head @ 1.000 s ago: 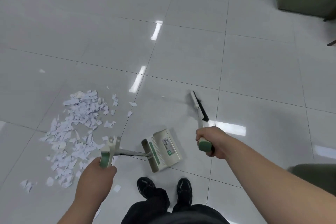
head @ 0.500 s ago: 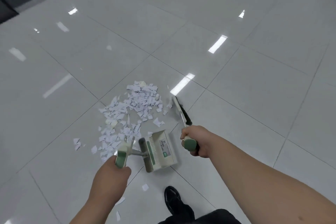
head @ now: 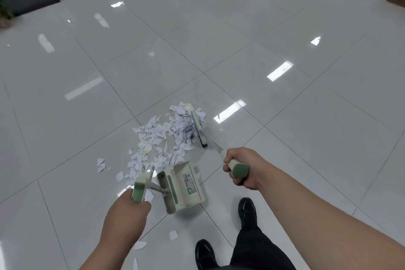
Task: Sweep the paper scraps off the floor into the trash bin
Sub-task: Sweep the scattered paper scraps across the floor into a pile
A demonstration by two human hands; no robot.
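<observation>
Head view: the left grip (head: 126, 215) clasps the handle of the dustpan (head: 184, 186), and the right grip (head: 243, 169) clasps the broom (head: 198, 126). Paper scraps (head: 162, 138) lie heaped on the tiled floor (head: 285, 138) (a few strays apart), between the broom's bristles and the dustpan.

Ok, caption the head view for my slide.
Right hand holds broom against the paper scraps; left hand holds dustpan nearby.

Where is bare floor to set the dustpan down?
Bare glossy white tiles lie right of the white black-bristled broom head and left of the white paper scrap pile. Crowded: between broom head and cream-green plastic dustpan.
</observation>
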